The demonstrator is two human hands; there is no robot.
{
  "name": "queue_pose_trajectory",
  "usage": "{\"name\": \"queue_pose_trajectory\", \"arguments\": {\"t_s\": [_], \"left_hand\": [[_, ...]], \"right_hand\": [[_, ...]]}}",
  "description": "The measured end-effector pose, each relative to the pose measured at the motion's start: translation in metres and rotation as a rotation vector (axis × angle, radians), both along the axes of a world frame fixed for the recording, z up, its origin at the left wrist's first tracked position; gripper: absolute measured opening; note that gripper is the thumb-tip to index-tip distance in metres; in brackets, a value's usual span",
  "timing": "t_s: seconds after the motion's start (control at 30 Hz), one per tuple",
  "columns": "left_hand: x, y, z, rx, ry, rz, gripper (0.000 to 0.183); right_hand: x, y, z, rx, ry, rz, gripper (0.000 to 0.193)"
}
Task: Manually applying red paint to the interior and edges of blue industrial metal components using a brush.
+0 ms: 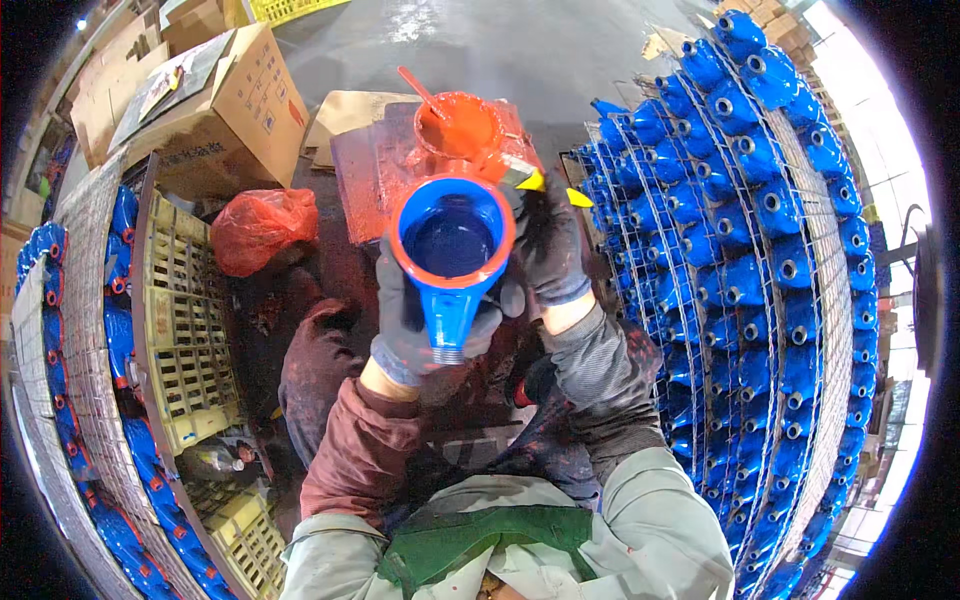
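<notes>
My gloved left hand (395,335) is closed round a blue cup-shaped metal casting (447,308), its wide mouth facing up and its narrow threaded end pointing toward me. Orange-red paint covers the casting's rim. Just right of it, my gloved right hand (553,250) grips a paintbrush (519,171) with a yellow handle, the orange-coated bristles reaching left near the far side of the rim. I cannot tell whether the bristles touch it. Beyond both hands stands a tub of orange-red paint (462,128) with a coated stick (418,86) leaning in it.
Wire racks filled with blue castings (770,205) rise at the right. More blue castings (120,345) line the left, beside a yellow plastic crate (190,330). A red plastic bag (262,230) and a large cardboard box (240,110) lie to the far left.
</notes>
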State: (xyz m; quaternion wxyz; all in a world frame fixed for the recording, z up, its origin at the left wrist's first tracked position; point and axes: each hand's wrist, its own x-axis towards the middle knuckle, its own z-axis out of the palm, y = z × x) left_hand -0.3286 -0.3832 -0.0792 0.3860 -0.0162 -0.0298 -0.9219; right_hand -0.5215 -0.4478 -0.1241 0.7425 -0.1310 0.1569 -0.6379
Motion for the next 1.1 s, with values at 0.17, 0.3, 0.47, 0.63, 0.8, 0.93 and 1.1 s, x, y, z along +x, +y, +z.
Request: {"name": "queue_pose_trajectory", "arguments": {"t_s": [0.17, 0.3, 0.47, 0.63, 0.8, 0.93, 1.1], "left_hand": [[0.018, -0.012, 0.009, 0.018, 0.051, -0.015, 0.104], [0.011, -0.026, -0.006, -0.11, -0.607, 0.223, 0.072], [0.003, -0.012, -0.018, -1.132, -1.989, 0.673, 0.074], [-0.004, -0.005, -0.012, -1.324, -2.158, 0.486, 0.084], [-0.004, -0.004, -0.012, -1.365, -2.164, 0.493, 0.083], [0.004, -0.011, -0.015, -0.938, -1.649, 0.463, 0.078], [0.011, -0.014, -0.008, -0.425, -0.926, 0.303, 0.071]], "right_hand": [[-0.014, -0.001, 0.029, -0.016, 0.146, -0.169, 0.04], [-0.006, 0.009, 0.047, -0.219, 0.833, -0.555, 0.034], [0.01, 0.023, 0.06, -0.129, 0.946, -0.575, 0.03], [0.013, 0.021, 0.058, -0.278, 1.493, -0.651, 0.021], [0.007, 0.022, 0.061, -0.38, 1.841, -0.636, 0.018], [0.011, 0.024, 0.071, -0.312, 1.651, -0.718, 0.015], [0.007, 0.025, 0.077, -0.147, 1.109, -0.641, 0.016]]}}
